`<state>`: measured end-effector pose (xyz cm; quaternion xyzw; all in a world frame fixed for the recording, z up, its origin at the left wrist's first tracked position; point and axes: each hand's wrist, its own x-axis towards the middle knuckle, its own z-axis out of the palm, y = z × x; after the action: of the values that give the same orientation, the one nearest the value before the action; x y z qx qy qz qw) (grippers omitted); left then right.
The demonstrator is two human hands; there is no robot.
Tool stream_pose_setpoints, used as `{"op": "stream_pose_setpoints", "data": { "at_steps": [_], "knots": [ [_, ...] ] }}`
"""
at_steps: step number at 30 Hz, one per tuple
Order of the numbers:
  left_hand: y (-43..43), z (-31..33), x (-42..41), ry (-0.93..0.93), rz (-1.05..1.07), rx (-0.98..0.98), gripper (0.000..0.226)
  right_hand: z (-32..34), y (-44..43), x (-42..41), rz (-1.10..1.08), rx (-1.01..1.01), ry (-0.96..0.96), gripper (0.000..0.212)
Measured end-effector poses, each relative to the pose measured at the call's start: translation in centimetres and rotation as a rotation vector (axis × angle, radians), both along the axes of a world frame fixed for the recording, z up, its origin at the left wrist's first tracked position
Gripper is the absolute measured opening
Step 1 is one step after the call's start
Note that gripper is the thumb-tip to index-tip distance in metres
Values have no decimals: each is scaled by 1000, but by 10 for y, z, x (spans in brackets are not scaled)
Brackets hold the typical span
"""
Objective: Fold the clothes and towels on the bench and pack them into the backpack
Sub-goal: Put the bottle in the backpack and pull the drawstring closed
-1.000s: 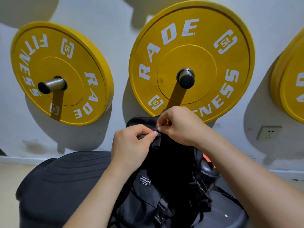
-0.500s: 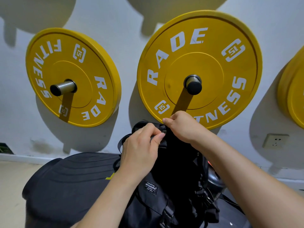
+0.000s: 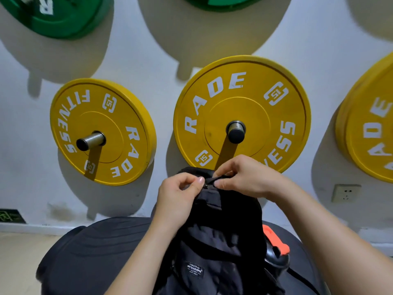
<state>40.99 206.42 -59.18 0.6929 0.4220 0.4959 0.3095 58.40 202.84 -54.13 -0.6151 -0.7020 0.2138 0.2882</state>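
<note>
Grip, left: left hand [image 3: 180, 199] is narrow, with thumb and forefinger curled and pinched on the top edge of the backpack [image 3: 223, 237]; the other fingers are folded under.
Grip, right: right hand [image 3: 248, 177] is narrow, its thumb and fingers pinched on the same top edge from the far side, with a dark band of fabric running under the fingers.
Gap between grips: the two thumbs are close together, tips nearly facing.
Zipper pull [image 3: 209, 186]: a small metal piece that lies between the two thumb tips, at the crest of the backpack. Which thumb touches it cannot be told.
Backpack position: black, it stands upright on the table [image 3: 95, 252], its top directly under both grips and its body hanging below them, between the forearms.
Backpack front: a small patch [image 3: 195, 268] with white lettering faces the camera; the text is too small to read.
Backpack, right side: a dark rounded item with an orange part [image 3: 276, 245] sits against it. Its kind is unclear.
Table: a dark padded surface with stitched ridges, showing on both sides of the backpack.
Wall behind: three yellow weight plates [image 3: 242, 99] hang on pegs, with green plates [image 3: 55, 20] above and a wall socket [image 3: 345, 192] at lower right.
Clothes, towels: none can be seen outside the backpack.
</note>
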Motion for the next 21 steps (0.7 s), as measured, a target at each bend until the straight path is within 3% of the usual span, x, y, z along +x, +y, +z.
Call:
{"op": "stream_pose_setpoints", "data": {
  "at_steps": [5, 9, 11, 13, 16, 21],
  "knots": [
    [-14, -6, -3, 90, 37, 38, 14, -2, -1, -35, -49, 172, -339, 13],
    [-32, -13, -15, 457, 126, 285, 27, -14, 0, -39, -63, 166, -244, 13],
    [-40, -19, -16, 611, 160, 443, 33, -17, 2, -37, -81, 105, -193, 24],
    [-47, -18, -14, 557, 148, 392, 29, -20, 6, -38, -126, 52, -137, 38],
    [-48, -14, -13, 359, 77, 92, 22, -21, 10, -43, -228, -27, -3, 39],
    [-48, -8, -22, 369, -2, 148, 18, -9, 6, -43, -217, -204, 199, 42]
  ]
}}
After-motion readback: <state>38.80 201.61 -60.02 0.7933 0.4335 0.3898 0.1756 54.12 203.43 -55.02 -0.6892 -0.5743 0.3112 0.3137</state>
